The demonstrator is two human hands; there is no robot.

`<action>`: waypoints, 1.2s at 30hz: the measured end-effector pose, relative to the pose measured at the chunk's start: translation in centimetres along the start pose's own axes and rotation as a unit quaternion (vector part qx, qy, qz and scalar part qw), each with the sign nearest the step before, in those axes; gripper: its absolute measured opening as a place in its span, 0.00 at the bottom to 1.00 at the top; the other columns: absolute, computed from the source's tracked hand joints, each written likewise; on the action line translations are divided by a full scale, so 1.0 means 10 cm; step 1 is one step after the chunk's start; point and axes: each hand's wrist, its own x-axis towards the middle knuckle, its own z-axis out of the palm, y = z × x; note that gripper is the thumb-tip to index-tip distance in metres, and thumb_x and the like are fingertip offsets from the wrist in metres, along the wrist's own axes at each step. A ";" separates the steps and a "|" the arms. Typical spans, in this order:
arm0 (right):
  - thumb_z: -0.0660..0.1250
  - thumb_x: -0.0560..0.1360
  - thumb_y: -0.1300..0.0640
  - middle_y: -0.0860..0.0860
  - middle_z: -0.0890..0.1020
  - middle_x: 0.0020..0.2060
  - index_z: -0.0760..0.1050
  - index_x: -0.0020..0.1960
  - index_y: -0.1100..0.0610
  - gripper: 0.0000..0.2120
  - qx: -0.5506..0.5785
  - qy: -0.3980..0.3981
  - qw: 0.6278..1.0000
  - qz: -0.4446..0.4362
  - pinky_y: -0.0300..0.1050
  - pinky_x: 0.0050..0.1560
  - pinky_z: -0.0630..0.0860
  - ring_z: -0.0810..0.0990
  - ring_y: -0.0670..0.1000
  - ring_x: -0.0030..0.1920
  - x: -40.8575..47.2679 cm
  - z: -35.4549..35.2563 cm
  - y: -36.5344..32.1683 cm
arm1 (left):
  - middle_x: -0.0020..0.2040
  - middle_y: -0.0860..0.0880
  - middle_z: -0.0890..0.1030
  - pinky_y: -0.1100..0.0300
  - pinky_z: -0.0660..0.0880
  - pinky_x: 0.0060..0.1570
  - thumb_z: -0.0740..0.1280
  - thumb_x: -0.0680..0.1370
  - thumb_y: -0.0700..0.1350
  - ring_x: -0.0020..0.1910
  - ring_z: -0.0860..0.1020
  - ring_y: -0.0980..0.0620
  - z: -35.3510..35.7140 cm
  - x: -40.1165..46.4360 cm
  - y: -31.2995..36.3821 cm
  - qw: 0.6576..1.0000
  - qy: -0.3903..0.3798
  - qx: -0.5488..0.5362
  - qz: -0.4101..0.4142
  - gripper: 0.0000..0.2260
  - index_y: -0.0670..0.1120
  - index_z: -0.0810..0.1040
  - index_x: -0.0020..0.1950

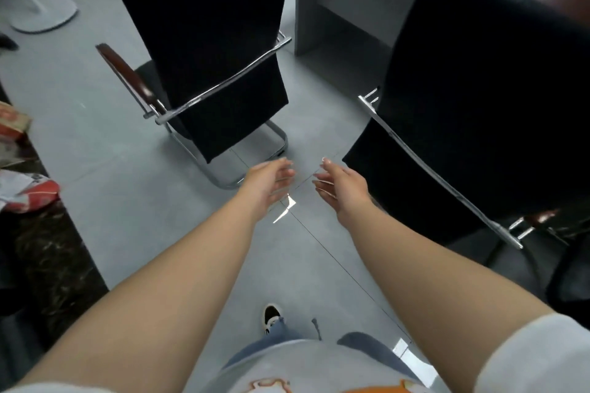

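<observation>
I stand on a grey tiled floor with both arms stretched forward. My left hand [269,182] and my right hand [340,187] hang in the air side by side, palms facing each other, fingers relaxed and holding nothing. Two black chairs with chrome frames stand ahead, backs toward me. The left chair [204,51] has a brown armrest and is just beyond my left hand. The right chair [479,99] is close to my right hand. Neither hand touches a chair.
A grey desk panel [335,9] stands behind the chairs. A white round stand base [44,17] sits at the far left. Red and white packages [28,191] lie on a dark marbled surface at the left. My shoe [271,316] is on the floor below.
</observation>
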 end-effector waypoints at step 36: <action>0.65 0.76 0.52 0.50 0.78 0.36 0.75 0.43 0.56 0.08 0.148 0.273 0.951 0.001 0.41 0.53 0.77 0.79 0.48 0.41 3.49 0.49 -2.66 | 0.43 0.51 0.80 0.63 0.72 0.45 0.61 0.79 0.47 0.42 0.77 0.55 1.85 4.00 2.72 0.934 -0.229 0.256 -0.095 0.07 0.47 0.76 0.46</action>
